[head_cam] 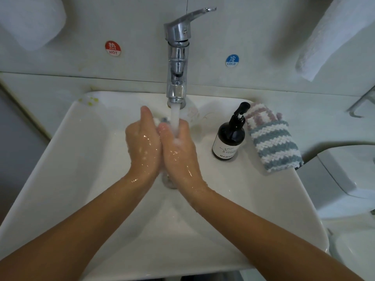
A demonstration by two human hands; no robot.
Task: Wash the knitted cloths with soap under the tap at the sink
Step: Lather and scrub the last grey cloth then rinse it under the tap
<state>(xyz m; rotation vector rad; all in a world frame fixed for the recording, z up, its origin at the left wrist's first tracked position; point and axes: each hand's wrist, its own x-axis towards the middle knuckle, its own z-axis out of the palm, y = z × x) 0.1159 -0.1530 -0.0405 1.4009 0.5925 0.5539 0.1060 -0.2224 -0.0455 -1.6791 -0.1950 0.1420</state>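
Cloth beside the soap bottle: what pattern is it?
The knitted cloth has blue-grey and white stripes, with pinkish-mauve and white ones at its far end; the head view shows it.

Dim, even light; soft focus, wide-angle bending at edges; wet glare

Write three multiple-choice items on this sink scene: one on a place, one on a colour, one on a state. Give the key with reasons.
1. Where does the soap bottle stand?
A. right of the tap
B. left of the tap
C. on the floor

2. What colour is the HOT sticker?
A. green
B. red
C. black

3. What is the tap doing?
A. running
B. shut off
C. lying detached

Key: 1 A, it stands on the sink rim beside the striped cloths. 2 B, a red disc. 3 A, water falls onto the hands.
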